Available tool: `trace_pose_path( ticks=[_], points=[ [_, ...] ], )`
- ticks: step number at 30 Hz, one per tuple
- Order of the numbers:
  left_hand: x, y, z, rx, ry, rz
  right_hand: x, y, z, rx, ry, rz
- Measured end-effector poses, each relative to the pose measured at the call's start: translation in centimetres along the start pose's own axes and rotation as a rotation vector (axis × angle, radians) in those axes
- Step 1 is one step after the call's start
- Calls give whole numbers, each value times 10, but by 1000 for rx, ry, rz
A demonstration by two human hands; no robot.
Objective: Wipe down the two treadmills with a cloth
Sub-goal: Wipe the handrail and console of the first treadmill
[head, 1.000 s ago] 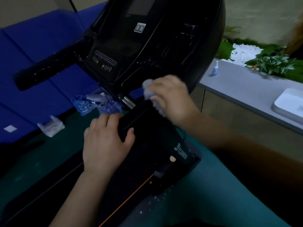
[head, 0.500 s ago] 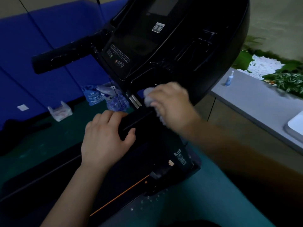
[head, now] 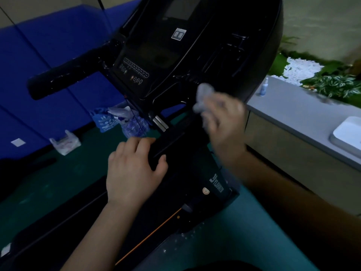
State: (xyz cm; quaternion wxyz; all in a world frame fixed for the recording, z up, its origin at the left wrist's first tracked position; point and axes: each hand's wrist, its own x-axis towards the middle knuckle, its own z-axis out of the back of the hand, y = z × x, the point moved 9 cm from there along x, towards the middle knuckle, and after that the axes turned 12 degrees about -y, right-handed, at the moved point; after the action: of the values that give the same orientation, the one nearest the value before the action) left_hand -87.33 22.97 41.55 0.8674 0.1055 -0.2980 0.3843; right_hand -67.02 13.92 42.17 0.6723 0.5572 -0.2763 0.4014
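Here, the black treadmill [head: 195, 61] fills my view, its long axis running from the lower left up to the console at top centre, console face tilted toward me; my left hand [head: 134, 169] lies on the frame below the console, fingers wrapped over a black bar; my right hand [head: 222, 118], blurred, is closed around a pale grey cloth [head: 202, 96] against the console's lower edge; a spray bottle [head: 263, 87] stands on the grey ledge [head: 304, 112] at right.

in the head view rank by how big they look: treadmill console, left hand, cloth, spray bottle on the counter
1. treadmill console
2. left hand, though nearness to the camera inflates it
3. cloth, blurred and partly hidden in the right hand
4. spray bottle
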Motion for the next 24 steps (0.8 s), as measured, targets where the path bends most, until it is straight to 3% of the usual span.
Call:
trace_pose_path(
  ticks=[3,6,10,12,17,24],
  points=[
    [0,-1,-1,17,1,-14,-59,46,-15,79,41,-29],
    [0,0,-1,24,7,-20,-60,18,-13,155,-13,-193],
    [0,-2,-2,29,9,-29,-27,-57,1,149,-319,-549],
    [1,-2,-3,34,16,-28,-35,-64,-1,112,-402,-701],
    [1,-1,-3,28,17,-16,-82,-8,-18,235,-317,-716],
    [2,-2,-3,25,20,-20,-24,-97,6,139,-345,-837]
  ],
)
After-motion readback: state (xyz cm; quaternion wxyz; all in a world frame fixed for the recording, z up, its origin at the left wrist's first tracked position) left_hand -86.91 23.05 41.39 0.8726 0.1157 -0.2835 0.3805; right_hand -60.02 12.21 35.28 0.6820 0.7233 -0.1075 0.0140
